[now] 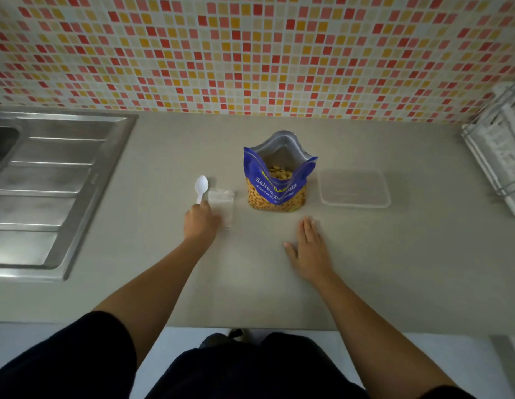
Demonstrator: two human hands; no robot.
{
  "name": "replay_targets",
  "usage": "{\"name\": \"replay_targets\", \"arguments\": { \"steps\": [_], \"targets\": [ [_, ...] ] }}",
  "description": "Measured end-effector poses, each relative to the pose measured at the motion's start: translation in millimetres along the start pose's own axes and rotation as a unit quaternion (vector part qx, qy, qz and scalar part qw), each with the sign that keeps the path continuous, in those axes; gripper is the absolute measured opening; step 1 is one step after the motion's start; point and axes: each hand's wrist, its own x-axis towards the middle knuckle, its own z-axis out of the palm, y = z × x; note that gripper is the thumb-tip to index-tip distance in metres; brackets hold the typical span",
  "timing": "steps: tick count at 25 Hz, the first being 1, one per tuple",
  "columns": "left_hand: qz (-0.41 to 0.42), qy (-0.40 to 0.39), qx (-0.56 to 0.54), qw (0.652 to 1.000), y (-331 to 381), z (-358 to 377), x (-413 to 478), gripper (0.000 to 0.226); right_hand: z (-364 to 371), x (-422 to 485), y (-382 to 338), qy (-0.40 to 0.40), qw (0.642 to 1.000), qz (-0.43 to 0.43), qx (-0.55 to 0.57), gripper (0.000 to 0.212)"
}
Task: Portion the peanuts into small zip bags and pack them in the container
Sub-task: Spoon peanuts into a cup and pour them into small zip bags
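With the left hand (201, 223) gripping the white plastic spoon (201, 185) and the right hand (308, 249) flat on the counter (250, 277), the small zip bags (221, 203) lie between spoon and peanut bag (279, 182), likely light, limp and slippery, best pinched at the mouth edge.

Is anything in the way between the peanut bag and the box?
Nothing visible. Only bare counter lies between the peanut bag and the container to its right. The right hand rests flat nearer the person, off that path.
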Motion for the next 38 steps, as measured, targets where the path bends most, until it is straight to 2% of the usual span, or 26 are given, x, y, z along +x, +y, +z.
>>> {"name": "replay_targets", "arguments": {
  "steps": [2, 6, 16, 19, 25, 27, 30, 32, 34, 36, 38],
  "targets": [
    [-0.031, 0.007, -0.025, 0.999, 1.8, 1.6, 1.9, 0.039, 7.0, -2.0, 1.5, 0.017, 1.0, 0.004, -0.014, 0.092],
    [-0.091, 0.011, -0.076, 0.993, 4.3, -1.7, 7.3, 0.033, 10.8, -1.6, 3.8, 0.024, 0.999, 0.009, -0.032, 0.09],
    [-0.134, 0.03, -0.089, 0.987, 5.7, -7.9, 9.3, 0.023, 12.4, 1.5, 5.2, 0.019, 0.999, 0.008, -0.036, 0.092],
    [-0.133, 0.039, -0.165, 0.977, 6.0, -8.3, 7.7, 0.026, 11.0, 0.4, 4.6, 0.015, 0.999, 0.01, -0.041, 0.093],
    [-0.182, 0.042, -0.325, 0.927, 10.5, -15.5, -5.1, 0.033, 5.9, 0.6, 4.9, 0.001, 1.0, -0.006, -0.02, 0.088],
    [-0.211, 0.006, -0.415, 0.885, 6.7, -12.7, -14.9, 0.033, 2.7, 1.1, 5.6, 0.028, 0.999, 0.001, 0.045, 0.079],
    [-0.222, -0.082, -0.539, 0.808, 6.8, -5.2, -34.6, 0.017, 0.5, -4.2, 2.6, 0.147, 0.977, 0.007, 0.153, 0.056],
    [-0.211, -0.135, -0.575, 0.779, 14.9, 0.1, -49.0, 0.014, 0.3, -8.3, -4.7, 0.192, 0.956, 0.007, 0.221, 0.038],
    [-0.193, -0.176, -0.589, 0.764, 26.3, 5.0, -61.2, 0.013, -7.4, -11.4, -16.9, 0.169, 0.927, 0.039, 0.334, 0.024],
    [-0.172, -0.203, -0.583, 0.768, 35.3, 10.3, -69.9, 0.012, -16.5, -11.0, -27.7, 0.108, 0.889, 0.071, 0.439, 0.014],
    [-0.15, -0.215, -0.566, 0.782, 41.0, 14.5, -76.4, 0.012, -19.0, -8.7, -34.0, 0.049, 0.857, 0.086, 0.506, 0.014]
  ]
}}
